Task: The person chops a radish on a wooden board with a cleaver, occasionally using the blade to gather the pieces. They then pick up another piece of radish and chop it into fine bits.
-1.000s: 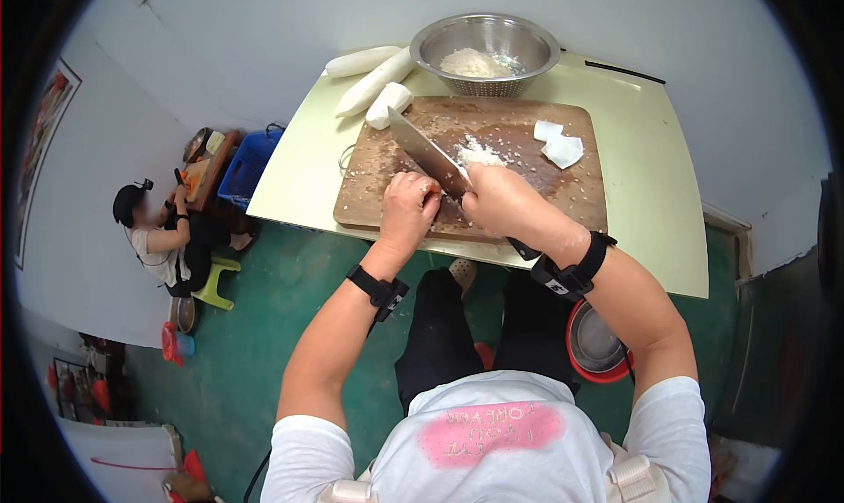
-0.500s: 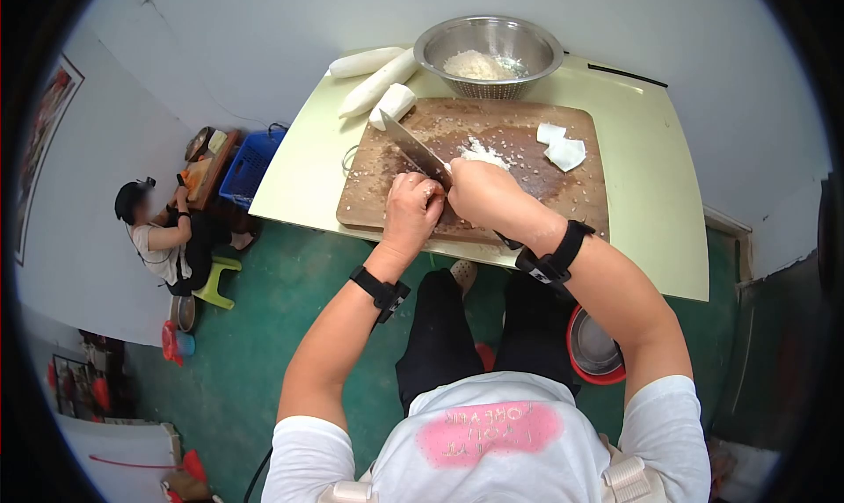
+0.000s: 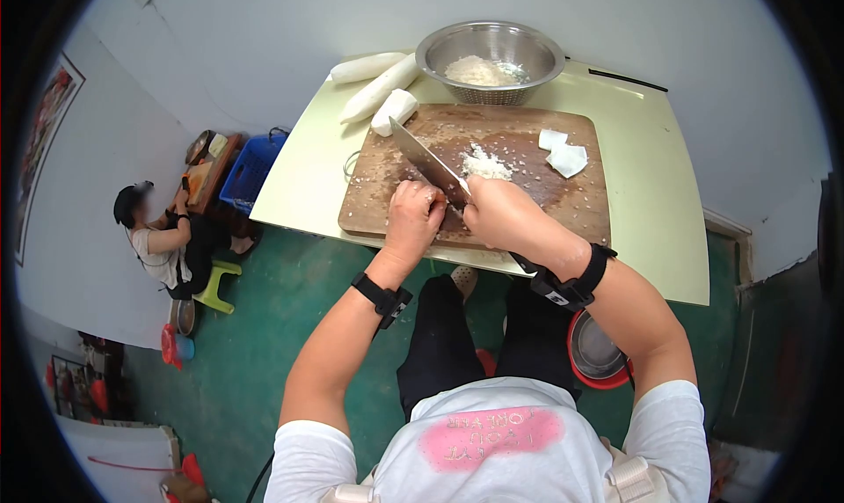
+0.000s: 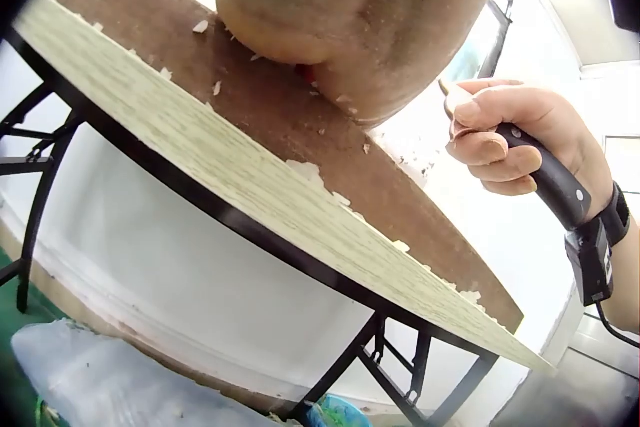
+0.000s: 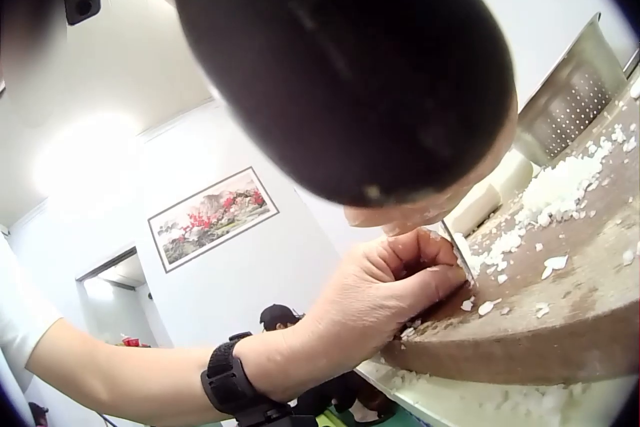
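Observation:
On a brown cutting board (image 3: 563, 206), my left hand (image 3: 413, 217) rests with curled fingers at the near edge; whatever lies under them is hidden. My right hand (image 3: 510, 217) grips a knife by its dark handle (image 4: 548, 179); the blade (image 3: 428, 158) slants up and left, close beside the left fingertips. In the right wrist view the left hand (image 5: 345, 322) has thumb and fingers bent together against the blade's edge. Chopped white bits (image 3: 485, 163) lie beyond the knife, and two flat white pieces (image 3: 567, 159) sit at the board's right.
A steel colander (image 3: 492, 41) with white shreds stands behind the board. Long peeled white radishes (image 3: 380, 90) and a shorter piece (image 3: 395, 110) lie to its left, on the pale table (image 3: 655, 169). Another person (image 3: 158, 239) sits at the far left by a blue basket (image 3: 253, 171).
The right hand and knife shifted left, then back right, with the blade still near the left fingertips. The left hand has hardly moved on the board.

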Motion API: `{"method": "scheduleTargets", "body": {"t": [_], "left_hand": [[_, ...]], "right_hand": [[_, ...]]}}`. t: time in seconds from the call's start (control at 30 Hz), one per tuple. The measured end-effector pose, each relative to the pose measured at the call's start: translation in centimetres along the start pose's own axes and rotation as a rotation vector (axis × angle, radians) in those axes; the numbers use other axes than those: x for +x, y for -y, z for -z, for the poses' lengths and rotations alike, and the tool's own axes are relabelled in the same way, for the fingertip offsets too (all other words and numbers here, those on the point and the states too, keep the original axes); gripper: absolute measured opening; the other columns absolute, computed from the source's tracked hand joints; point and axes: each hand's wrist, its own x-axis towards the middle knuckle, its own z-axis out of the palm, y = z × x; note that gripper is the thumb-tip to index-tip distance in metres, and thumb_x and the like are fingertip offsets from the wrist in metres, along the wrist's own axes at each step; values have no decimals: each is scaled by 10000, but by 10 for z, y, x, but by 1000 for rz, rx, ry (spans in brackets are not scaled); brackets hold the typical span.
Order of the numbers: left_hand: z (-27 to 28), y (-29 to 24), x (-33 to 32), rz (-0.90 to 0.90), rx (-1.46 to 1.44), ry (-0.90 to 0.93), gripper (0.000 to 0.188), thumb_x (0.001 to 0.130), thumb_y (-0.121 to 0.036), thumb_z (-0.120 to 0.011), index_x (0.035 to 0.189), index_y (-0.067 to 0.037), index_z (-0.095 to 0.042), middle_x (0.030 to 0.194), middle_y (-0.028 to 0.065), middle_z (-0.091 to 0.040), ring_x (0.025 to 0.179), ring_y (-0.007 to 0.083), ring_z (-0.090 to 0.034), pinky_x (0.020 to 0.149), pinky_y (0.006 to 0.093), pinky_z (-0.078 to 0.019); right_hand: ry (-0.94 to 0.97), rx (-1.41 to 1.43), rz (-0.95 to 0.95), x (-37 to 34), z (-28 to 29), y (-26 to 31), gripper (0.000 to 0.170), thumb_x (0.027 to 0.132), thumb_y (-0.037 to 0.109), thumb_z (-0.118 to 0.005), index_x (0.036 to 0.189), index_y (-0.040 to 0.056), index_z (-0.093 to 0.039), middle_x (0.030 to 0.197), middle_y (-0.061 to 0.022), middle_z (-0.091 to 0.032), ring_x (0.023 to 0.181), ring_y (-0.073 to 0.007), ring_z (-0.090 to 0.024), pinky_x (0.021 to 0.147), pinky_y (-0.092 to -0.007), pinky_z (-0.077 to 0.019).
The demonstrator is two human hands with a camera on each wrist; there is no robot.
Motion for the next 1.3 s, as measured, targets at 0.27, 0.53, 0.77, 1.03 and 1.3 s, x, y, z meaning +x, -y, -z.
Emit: {"method": "scheduleTargets", "body": {"t": [0.27, 0.53, 0.77, 1.03, 1.3], "left_hand": [[1, 1, 1, 3, -9, 4, 84, 711, 1, -661, 777, -32, -621, 806, 103, -615, 819, 299, -565, 756, 389, -470], [9, 3, 3, -13, -71, 59, 108, 718, -12, -674, 818, -28, -636, 837, 109, -641, 829, 298, -584, 767, 375, -475], [9, 8, 2, 8, -19, 75, 109, 732, -20, -676, 835, -27, -640, 841, 106, -637, 829, 300, -580, 763, 382, -470], [7, 4, 0, 15, -6, 32, 66, 728, -22, -661, 777, -35, -619, 805, 103, -617, 807, 301, -565, 745, 389, -460], [5, 7, 0, 2, -10, 43, 72, 723, -21, -657, 786, -29, -624, 813, 110, -613, 803, 313, -560, 741, 394, -458]], "right_hand": [[135, 214, -91, 5, 5, 1, 169, 815, 66, -527, 873, -81, -585, 637, -228, -627, 568, -340, -657, 618, -428, -527], [167, 50, -97, 9, 5, 8, 165, 800, 56, -540, 892, -69, -598, 693, -226, -650, 628, -346, -668, 651, -431, -523], [122, 14, -103, 8, 2, 7, 162, 813, 82, -545, 878, -54, -605, 696, -209, -655, 668, -346, -674, 668, -433, -524], [29, 99, -51, 3, 3, -3, 154, 817, 90, -532, 862, -39, -603, 696, -214, -644, 620, -346, -656, 657, -432, -520], [136, -2, -112, 17, -4, 10, 156, 799, 80, -562, 889, -39, -609, 731, -219, -658, 727, -357, -674, 686, -438, -519]]}}
